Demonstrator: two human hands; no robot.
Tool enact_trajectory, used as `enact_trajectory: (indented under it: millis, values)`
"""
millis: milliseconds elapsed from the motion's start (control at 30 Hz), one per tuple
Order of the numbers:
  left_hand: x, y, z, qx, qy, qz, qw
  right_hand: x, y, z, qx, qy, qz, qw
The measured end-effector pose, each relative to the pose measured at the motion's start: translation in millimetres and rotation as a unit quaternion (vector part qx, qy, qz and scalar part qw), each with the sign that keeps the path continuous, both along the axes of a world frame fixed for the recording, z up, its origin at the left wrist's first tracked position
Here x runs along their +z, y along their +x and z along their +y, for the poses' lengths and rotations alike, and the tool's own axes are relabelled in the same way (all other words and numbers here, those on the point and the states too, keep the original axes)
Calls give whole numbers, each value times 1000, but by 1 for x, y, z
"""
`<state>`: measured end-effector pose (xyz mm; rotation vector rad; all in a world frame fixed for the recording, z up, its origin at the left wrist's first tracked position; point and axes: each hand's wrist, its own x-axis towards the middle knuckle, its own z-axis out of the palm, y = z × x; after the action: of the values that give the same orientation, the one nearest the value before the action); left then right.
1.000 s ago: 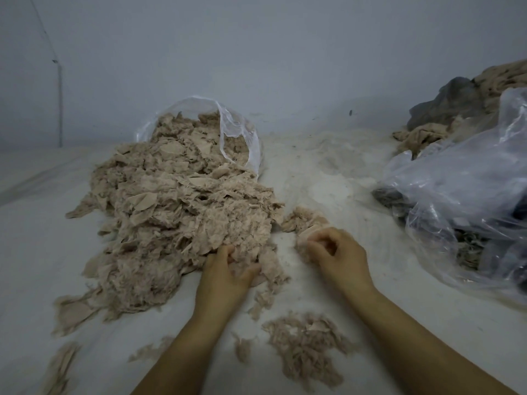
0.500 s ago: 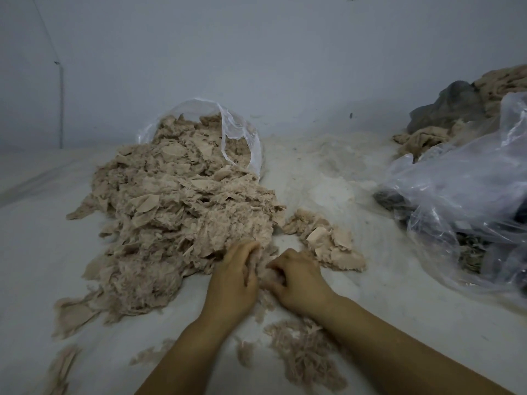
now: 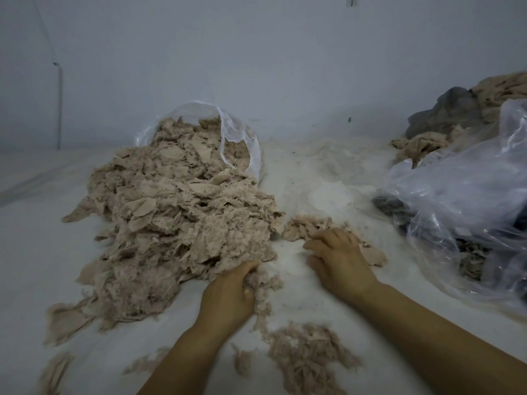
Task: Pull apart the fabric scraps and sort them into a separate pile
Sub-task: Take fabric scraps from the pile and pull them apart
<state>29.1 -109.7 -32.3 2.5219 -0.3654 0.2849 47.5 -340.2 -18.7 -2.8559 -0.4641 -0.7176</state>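
Beige-pink fabric scraps make up the main heap (image 3: 176, 223), spilling from a clear plastic bag (image 3: 239, 138) at far left onto a white sheet (image 3: 34, 252). Loose flat offcuts lie at the heap's near-left edge. Left hand (image 3: 228, 297) sits at the heap's near-right corner, fingers curled round a fluffy clump of scraps (image 3: 262, 283) that joins the heap above it. Near and right of that hand lies a shredded pile (image 3: 308, 354) of frayed, stringy pieces. Right hand (image 3: 339, 258) rests palm down on a smaller sorted pile (image 3: 313, 229) just right of the heap; fingers bent over the scraps, but whether it grips any piece I cannot tell. Far right: a large translucent bag (image 3: 470, 201) with darker contents, grey and tan cloth (image 3: 456, 115) behind it. Judgement: step in hand is separating a clump at the heap edge and passing flat pieces right. To do it well, pinch a small amount only, since the fibres tangle and a big pull would drag the heap toward the sorted pile. Tease layers sideways rather than yanking. Keep a bare gap between heap and sorted pile; they are nearly touching now and could merge.
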Motion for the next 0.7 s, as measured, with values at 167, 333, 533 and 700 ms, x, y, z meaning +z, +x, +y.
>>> enact_trajectory:
  millis: [167,333,533,700]
  values:
    - [-3,2,-1,-1,-5,-1,1000,-10,34,9,-1,-96,122,988]
    - [1,1,0,-18,-85,21,996,2,47,18,-88,-70,140,984]
    - [-2,6,4,-40,-288,46,956,5,-11,74,26,180,241,953]
    - [-2,4,7,-56,-232,36,970,11,-24,79,76,275,259,923]
